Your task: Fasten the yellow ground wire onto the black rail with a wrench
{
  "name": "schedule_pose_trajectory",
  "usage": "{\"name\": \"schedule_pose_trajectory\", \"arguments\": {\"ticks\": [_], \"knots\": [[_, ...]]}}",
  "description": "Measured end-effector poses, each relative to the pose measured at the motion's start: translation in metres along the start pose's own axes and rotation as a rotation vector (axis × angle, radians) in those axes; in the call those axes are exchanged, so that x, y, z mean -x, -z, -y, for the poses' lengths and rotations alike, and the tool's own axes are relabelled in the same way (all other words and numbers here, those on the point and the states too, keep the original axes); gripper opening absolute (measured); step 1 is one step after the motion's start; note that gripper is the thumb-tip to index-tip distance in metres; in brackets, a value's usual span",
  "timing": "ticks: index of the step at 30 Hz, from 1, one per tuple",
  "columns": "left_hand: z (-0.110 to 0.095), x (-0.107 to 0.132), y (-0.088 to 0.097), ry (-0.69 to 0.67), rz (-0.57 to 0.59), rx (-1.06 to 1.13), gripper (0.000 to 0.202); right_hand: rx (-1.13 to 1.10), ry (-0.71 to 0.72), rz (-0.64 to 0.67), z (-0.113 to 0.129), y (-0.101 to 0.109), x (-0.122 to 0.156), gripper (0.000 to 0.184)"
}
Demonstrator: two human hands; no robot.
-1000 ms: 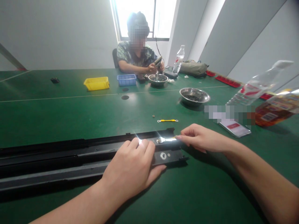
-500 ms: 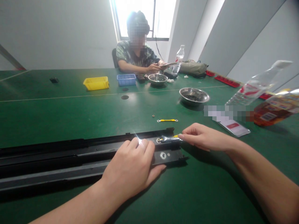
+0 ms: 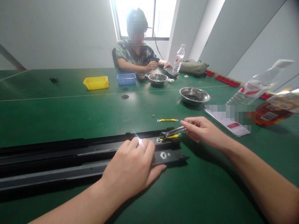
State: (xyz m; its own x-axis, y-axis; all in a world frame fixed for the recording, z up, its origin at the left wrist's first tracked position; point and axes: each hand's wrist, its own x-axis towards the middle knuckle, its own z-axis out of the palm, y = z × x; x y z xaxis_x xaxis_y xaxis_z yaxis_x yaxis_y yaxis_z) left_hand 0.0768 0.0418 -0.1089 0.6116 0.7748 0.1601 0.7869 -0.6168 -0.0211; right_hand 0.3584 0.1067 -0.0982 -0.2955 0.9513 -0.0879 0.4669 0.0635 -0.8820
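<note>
Fingers of the right hand (image 3: 202, 131) are closed around the handle of a silver wrench (image 3: 176, 130), which is pinched from the right at the end of a long black frame (image 3: 98, 151). The wrench's long axis is slanted: its head is set low and to the left, while the handle is raised to the right and angled off the desk (image 3: 70, 119). The head is placed just beside a round fastener (image 3: 158, 140), on its right and slightly beyond it; whether the two are touching cannot be told. From the right fingers, the fastener is found to the left and a little nearer the wearer, with the wrench spanning the gap.

By the left hand (image 3: 130, 163), the frame is held down, its knuckles bent across the top and its thumb laid at the near edge; the fingertips are hidden. Of the two hands, the left is the nearer to the fastener, with its knuckles stationed just to the left. The frame itself is stretched across the desk, left to right.

Beneath the wrench handle, a yellow lead (image 3: 173, 136) is seen pointed rightward from the fastener, its far ring left exposed. Beyond the frame, a second yellow lead (image 3: 167, 120) is laid nearly parallel to the frame, with a small ring (image 3: 153, 115) placed to its left. Farther back, a steel bowl (image 3: 205, 99) is filled with small dark parts, and a person (image 3: 134, 57) is seated opposite.
</note>
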Motion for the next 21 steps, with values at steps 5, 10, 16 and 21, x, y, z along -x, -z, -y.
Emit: {"name": "schedule_pose_trajectory", "arguments": {"ticks": [5,10,16,21], "knots": [[0.0003,0.0007,-0.0004,-0.005,-0.006,-0.004,0.042,0.011,0.041,0.02,-0.0028,-0.006,-0.0025,0.051],[0.0005,-0.0002,-0.0018,-0.006,-0.017,-0.006,0.043,0.043,0.043,0.037,-0.0051,-0.007,-0.0038,0.049],[0.001,-0.0003,-0.0023,-0.009,-0.018,-0.005,0.041,0.047,0.002,0.049,-0.0071,-0.0091,-0.0063,0.047],[0.0009,0.0001,-0.0019,-0.01,-0.029,0.005,0.041,0.107,-0.074,0.175,-0.0036,-0.0026,-0.0034,0.047]]}}
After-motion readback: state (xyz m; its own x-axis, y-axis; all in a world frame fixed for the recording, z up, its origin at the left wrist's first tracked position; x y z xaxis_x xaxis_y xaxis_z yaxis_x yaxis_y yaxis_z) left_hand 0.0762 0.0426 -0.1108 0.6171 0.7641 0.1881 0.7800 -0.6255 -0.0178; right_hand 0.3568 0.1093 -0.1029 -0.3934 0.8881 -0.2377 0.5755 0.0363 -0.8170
